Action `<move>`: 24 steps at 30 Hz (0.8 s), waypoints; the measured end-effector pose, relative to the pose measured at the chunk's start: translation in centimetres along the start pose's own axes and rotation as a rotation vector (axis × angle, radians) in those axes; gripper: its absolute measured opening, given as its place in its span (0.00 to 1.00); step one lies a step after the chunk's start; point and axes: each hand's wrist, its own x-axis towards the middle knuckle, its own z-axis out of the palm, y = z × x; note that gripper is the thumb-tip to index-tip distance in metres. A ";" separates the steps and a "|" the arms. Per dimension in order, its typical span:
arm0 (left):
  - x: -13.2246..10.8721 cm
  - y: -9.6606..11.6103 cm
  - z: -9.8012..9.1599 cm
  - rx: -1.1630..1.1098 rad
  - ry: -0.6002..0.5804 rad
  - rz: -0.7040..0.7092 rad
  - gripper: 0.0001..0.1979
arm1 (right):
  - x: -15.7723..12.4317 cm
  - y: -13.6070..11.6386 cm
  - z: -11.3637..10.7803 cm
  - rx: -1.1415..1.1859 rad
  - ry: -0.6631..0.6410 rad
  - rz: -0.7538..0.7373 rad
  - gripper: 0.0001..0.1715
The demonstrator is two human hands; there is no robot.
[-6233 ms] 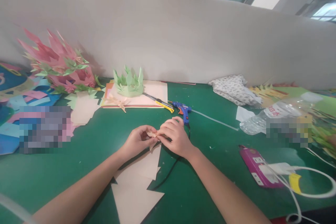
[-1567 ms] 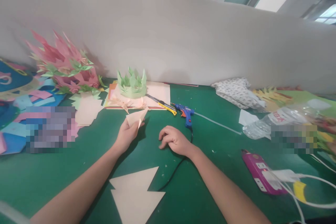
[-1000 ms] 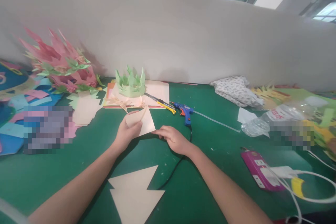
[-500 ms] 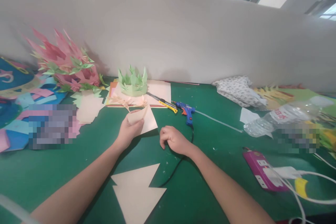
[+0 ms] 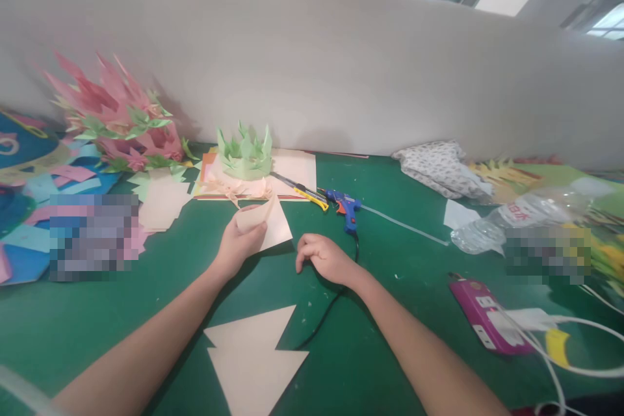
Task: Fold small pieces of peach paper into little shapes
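Observation:
My left hand point(image 5: 241, 237) is closed on a folded piece of cream paper point(image 5: 277, 227), the thumb pressing on its near face. To its right, my right hand point(image 5: 324, 259) hovers over the green table with fingers loosely bent and apart, and nothing shows in it. Nearer to me lies a flat cream paper cutout point(image 5: 256, 357) with jagged, tree-like edges. Beyond the hands are a blue glue gun point(image 5: 347, 208) with a clear glue stick at its back and a yellow utility knife point(image 5: 312, 198). A green paper crown point(image 5: 246, 153) stands on stacked paper sheets point(image 5: 297, 169).
Pink paper crowns point(image 5: 127, 123) and cut paper pieces point(image 5: 163, 198) crowd the left. On the right are a plastic bottle point(image 5: 517, 214), a patterned cloth bundle point(image 5: 439, 166) and a purple power strip point(image 5: 480, 315) with white cables. The glue gun's black cord point(image 5: 324, 315) passes beneath my right wrist.
The view has shifted very slightly. My left hand keeps its hold on the folded paper, and my right hand's fingers have loosened a little.

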 end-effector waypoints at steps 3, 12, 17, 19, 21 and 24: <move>-0.1 0.2 0.1 0.005 0.003 -0.017 0.26 | -0.1 0.1 0.0 0.005 0.004 0.000 0.28; -0.1 0.3 0.0 0.012 -0.019 -0.036 0.27 | -0.3 -0.3 -0.3 0.187 0.087 0.058 0.08; -0.4 0.5 0.0 -0.010 -0.049 -0.054 0.26 | -0.2 0.0 0.1 0.418 0.197 0.215 0.07; -0.6 0.5 -0.1 -0.009 -0.038 -0.061 0.25 | -0.2 0.2 0.2 0.534 0.182 0.229 0.08; -0.6 0.5 -0.1 -0.008 -0.033 -0.066 0.25 | -0.4 0.3 0.2 0.619 0.162 0.222 0.09; -0.7 0.4 -0.2 -0.012 -0.056 -0.059 0.27 | -0.9 0.4 0.0 0.660 0.098 0.214 0.14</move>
